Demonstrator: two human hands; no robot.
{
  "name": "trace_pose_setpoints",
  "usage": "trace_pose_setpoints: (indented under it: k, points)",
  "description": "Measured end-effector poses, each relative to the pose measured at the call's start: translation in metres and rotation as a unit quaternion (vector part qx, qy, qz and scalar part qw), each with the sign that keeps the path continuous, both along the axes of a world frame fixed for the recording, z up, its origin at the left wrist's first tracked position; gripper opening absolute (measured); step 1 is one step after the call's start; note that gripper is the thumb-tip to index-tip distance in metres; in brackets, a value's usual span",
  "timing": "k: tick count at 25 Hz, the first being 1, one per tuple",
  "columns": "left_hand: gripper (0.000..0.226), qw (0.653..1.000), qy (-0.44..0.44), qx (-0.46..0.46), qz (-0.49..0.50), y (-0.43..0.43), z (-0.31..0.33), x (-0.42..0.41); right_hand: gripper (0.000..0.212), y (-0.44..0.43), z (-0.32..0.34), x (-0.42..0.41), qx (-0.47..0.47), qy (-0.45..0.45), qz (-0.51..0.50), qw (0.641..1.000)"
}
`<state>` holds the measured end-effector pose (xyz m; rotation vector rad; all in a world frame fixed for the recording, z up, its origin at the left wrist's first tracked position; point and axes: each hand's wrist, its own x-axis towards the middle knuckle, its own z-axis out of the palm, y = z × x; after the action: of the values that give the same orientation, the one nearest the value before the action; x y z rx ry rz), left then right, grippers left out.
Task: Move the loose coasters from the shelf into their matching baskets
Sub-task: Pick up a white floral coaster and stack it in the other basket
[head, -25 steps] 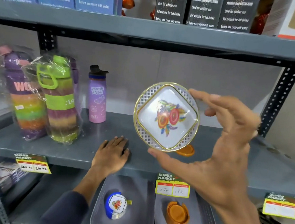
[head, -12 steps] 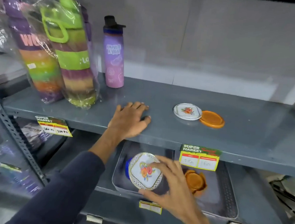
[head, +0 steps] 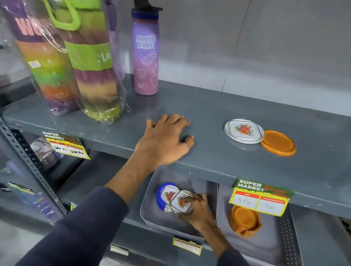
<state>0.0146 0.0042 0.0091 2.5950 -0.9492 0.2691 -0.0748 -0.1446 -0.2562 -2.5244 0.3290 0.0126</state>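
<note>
Right hand (head: 197, 211) lowered into left basket (head: 150, 196), fingers apparently gripping floral coaster (head: 181, 202); left hand (head: 163, 144) flat, open.

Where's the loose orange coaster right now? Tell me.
The orange coaster lies on the right part of the grey shelf, touching the right edge of the white floral coaster, above the basket of orange coasters.
</note>
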Motion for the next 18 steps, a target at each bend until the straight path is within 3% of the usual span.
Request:
trace_pose_setpoints:
  k: [6,18]
  points:
    - [0.05,1.0,0.003,0.0,0.001,-0.001,-0.001,0.0,0.062,0.004,-0.013,0.025,0.027,0.019,0.026,0.999]
    - [0.052,1.0,0.008,0.004,-0.001,-0.001,-0.001,0.001,0.078,0.017,-0.022,0.039,0.07,0.03,0.016,0.997]
